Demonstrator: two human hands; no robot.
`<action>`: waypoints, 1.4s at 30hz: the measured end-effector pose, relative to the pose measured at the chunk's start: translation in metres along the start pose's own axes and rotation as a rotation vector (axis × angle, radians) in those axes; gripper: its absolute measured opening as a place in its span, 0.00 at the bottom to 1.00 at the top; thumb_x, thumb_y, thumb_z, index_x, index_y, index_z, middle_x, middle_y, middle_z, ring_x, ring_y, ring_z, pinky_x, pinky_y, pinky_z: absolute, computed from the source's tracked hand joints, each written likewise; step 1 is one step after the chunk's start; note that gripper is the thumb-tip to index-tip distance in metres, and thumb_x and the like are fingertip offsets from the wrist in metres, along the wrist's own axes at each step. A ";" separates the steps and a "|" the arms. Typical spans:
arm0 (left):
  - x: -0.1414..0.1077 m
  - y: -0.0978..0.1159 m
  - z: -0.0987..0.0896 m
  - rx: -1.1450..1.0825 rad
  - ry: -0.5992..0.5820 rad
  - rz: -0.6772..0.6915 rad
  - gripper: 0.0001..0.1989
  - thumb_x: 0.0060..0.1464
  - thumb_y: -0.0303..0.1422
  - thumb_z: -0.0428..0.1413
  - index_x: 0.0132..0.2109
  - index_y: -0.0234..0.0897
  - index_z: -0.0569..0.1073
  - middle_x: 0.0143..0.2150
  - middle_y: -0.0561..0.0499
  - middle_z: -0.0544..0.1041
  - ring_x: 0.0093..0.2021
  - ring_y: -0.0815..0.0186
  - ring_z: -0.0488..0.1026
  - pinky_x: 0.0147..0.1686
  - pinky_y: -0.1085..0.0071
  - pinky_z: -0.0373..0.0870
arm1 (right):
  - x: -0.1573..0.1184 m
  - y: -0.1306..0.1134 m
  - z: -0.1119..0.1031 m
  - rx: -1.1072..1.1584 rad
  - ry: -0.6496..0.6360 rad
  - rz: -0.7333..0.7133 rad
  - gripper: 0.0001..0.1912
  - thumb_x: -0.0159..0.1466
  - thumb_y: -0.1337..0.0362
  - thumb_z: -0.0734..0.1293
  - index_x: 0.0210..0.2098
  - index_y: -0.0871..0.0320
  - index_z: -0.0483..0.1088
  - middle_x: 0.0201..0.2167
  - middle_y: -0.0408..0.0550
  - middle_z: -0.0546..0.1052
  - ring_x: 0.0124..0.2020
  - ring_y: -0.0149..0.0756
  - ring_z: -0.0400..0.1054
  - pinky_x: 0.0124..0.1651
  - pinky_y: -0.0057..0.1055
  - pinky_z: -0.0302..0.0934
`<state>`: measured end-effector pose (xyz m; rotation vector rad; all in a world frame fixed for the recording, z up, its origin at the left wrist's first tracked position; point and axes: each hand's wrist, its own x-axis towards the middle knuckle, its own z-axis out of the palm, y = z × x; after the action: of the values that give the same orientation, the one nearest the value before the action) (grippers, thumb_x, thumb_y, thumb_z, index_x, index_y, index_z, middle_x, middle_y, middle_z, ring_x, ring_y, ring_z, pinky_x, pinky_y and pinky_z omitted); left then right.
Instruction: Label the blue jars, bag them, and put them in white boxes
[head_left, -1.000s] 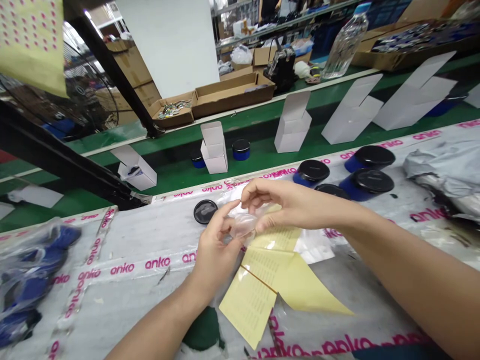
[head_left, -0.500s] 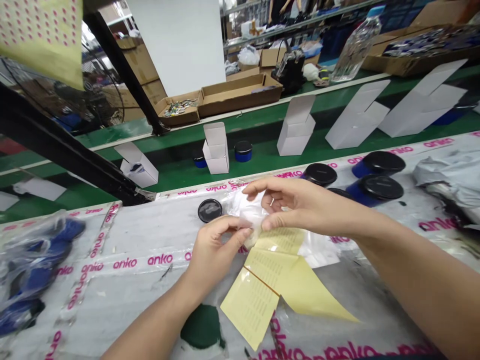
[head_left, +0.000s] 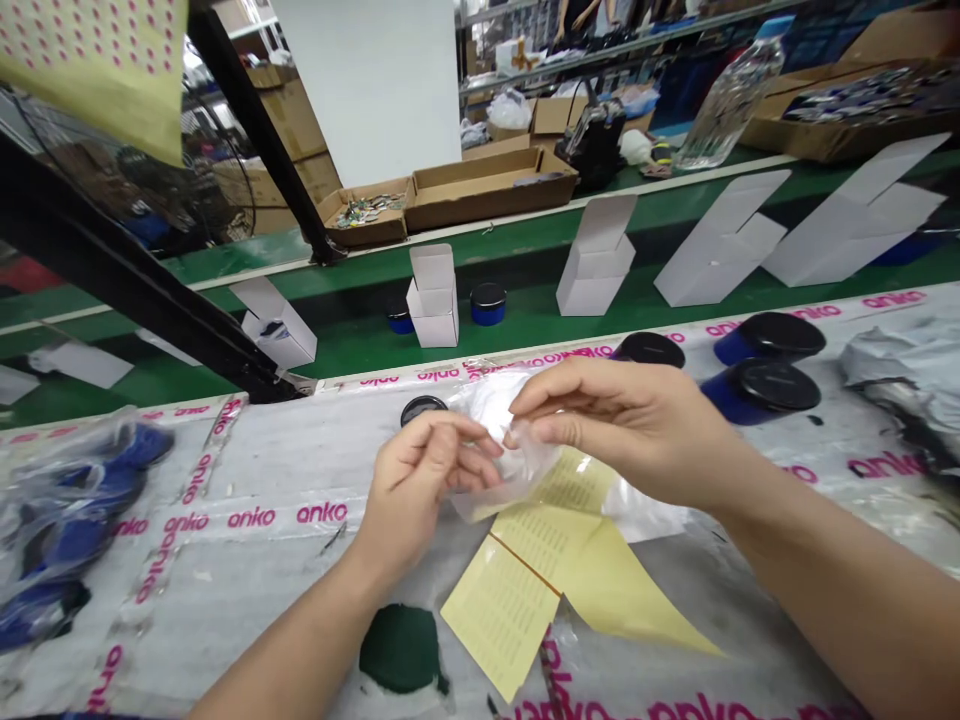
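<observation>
My right hand (head_left: 630, 425) pinches a thin, clear plastic film (head_left: 517, 470) between thumb and fingertips. Left of it, my left hand (head_left: 424, 480) has its fingers curled and slightly apart at the film's edge; nothing is plainly held in it. Yellow sheets with small print (head_left: 517, 570) lie on the table below both hands, one of them folded, with white film beside them. Behind the hands is more crumpled clear plastic. A black lid (head_left: 424, 408) sits just past my left fingers, partly covered by them.
Blue jars with black lids (head_left: 761, 390) stand at the right. Bagged blue items (head_left: 82, 520) lie at the left. Open white boxes (head_left: 435, 315) and a blue jar (head_left: 488, 304) stand on the green belt (head_left: 352, 320). A black post (head_left: 150, 270) slants across the left.
My left fingers have loosened from the film and drawn slightly left. My right hand has shifted a little right, and the film now hangs spread out between the hands.
</observation>
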<state>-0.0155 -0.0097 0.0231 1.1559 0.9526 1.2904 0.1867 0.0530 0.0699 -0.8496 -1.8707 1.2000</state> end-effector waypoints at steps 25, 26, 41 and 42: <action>0.003 0.018 -0.026 0.203 -0.022 -0.167 0.15 0.54 0.26 0.62 0.50 0.39 0.77 0.34 0.52 0.80 0.33 0.69 0.75 0.34 0.75 0.72 | -0.005 0.021 0.030 -0.309 0.121 -0.233 0.13 0.68 0.70 0.67 0.48 0.52 0.79 0.40 0.45 0.82 0.40 0.35 0.75 0.46 0.33 0.69; 0.003 0.022 -0.032 0.242 -0.116 -0.246 0.14 0.55 0.27 0.62 0.50 0.39 0.77 0.34 0.52 0.79 0.33 0.69 0.74 0.33 0.75 0.70 | -0.004 0.020 0.028 -0.264 0.038 -0.138 0.11 0.68 0.69 0.68 0.46 0.51 0.80 0.40 0.45 0.82 0.41 0.36 0.75 0.45 0.33 0.69; 0.010 0.039 -0.085 0.059 -0.548 -0.264 0.13 0.46 0.37 0.71 0.29 0.35 0.77 0.45 0.44 0.79 0.42 0.63 0.76 0.42 0.68 0.73 | 0.007 0.042 0.057 0.692 -0.305 0.459 0.14 0.59 0.58 0.78 0.33 0.57 0.71 0.22 0.39 0.75 0.25 0.28 0.70 0.32 0.27 0.63; 0.010 0.037 -0.087 0.030 -0.532 -0.296 0.15 0.47 0.42 0.71 0.30 0.35 0.77 0.42 0.44 0.80 0.39 0.63 0.77 0.40 0.68 0.74 | 0.008 0.043 0.061 0.640 -0.278 0.452 0.14 0.58 0.58 0.78 0.33 0.57 0.71 0.23 0.39 0.74 0.25 0.29 0.71 0.32 0.27 0.65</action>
<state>-0.1072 0.0065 0.0431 1.2420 0.7099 0.6806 0.1368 0.0481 0.0144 -0.7787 -1.3657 2.1366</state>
